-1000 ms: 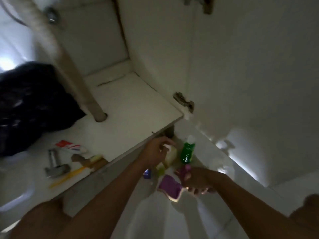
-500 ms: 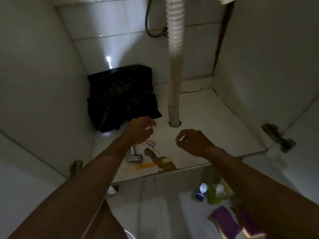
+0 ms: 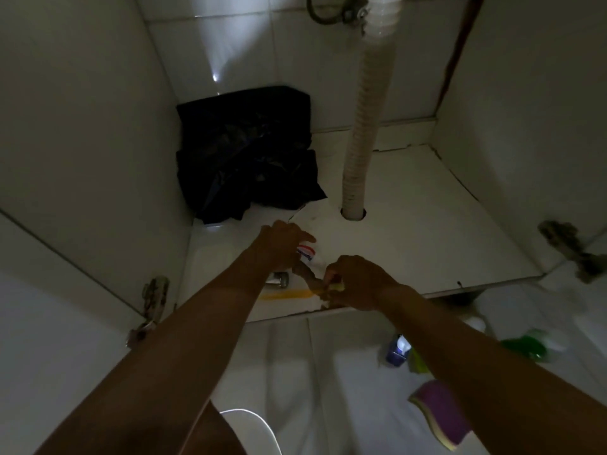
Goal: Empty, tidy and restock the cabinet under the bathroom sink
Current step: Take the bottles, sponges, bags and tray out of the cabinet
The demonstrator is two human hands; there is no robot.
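In the head view, dim and lit mostly from behind, both bare arms reach onto the white cabinet floor near its front lip. The left hand hovers palm-down with fingers loosely spread over a white toothpaste tube with red and blue print; whether it touches the tube I cannot tell. The right hand is curled around a small pale-yellow object at the end of a yellow toothbrush-like stick, apparently pinching it. A short chrome metal fitting lies just beside the left wrist. These small items look light and rigid, easy to lift by their middles; the tube would be soft and may slip, so a grip near its cap end seems safer. A crumpled black plastic bag fills the back left corner, limp and best gathered by its top. The white corrugated drain hose drops through the floor mid-cabinet, so the roomiest path out is straight back over the lip. On the tiled floor outside, a green bottle, a small blue bottle and a purple sponge crowd the right side.
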